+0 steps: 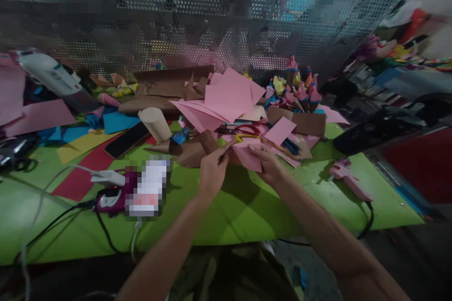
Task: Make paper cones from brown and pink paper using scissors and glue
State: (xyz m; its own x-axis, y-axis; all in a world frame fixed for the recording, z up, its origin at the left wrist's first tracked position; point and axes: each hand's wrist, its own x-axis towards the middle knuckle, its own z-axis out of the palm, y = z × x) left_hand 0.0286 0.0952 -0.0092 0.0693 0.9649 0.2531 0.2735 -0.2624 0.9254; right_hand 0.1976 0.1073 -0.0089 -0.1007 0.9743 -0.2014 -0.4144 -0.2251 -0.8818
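My left hand point(213, 168) and my right hand point(267, 163) meet over a green table point(229, 207). Both pinch the edges of one pink sheet of paper point(247, 155), the left at its near left corner, the right along its right side. The left fingers also seem to hold a thin stick-like object, too small to name. Just behind the hands lie brown paper cones point(190, 150) and red-handled scissors point(243, 130). A stack of pink sheets point(222, 99) lies further back.
A cream paper cone point(155, 123) and a black phone point(127, 139) lie at the left. A pink glue gun point(348, 178) rests at the right. Finished paper cones point(300, 89) stand in a brown box. Cables and a white plug point(106, 178) cross the left side. Perforated metal panel point(212, 19) behind.
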